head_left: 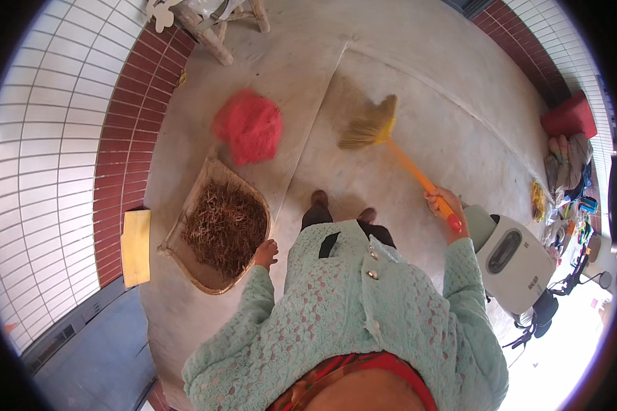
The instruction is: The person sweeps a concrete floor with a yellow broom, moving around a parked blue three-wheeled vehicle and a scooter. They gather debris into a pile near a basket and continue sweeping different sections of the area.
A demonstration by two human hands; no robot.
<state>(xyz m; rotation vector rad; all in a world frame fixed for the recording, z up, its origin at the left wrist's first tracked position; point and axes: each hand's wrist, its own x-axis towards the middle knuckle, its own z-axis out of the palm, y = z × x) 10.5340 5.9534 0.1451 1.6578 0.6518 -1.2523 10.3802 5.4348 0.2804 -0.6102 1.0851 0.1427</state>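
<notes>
My right hand (444,203) is wrapped round the orange handle of a broom (411,168), near its red end. The broom's yellow collar and straw-coloured bristles (365,129) slant away to the far left, low over or on the floor; contact is hard to tell. My left hand (266,253) hangs beside the right rim of a woven scoop-shaped basket (216,282), its fingers loosely curled with nothing seen in them. Inside the basket lies a heap of brown dried twig-like pieces (225,226). Beyond it on the floor sits a red mesh bag or net (248,128).
A wooden stool (209,38) stands far left by the tiled wall (55,130). A yellow board (136,248) leans near the basket. At right are a white and grey scooter (517,264), a red box (570,115) and piled clutter (570,164).
</notes>
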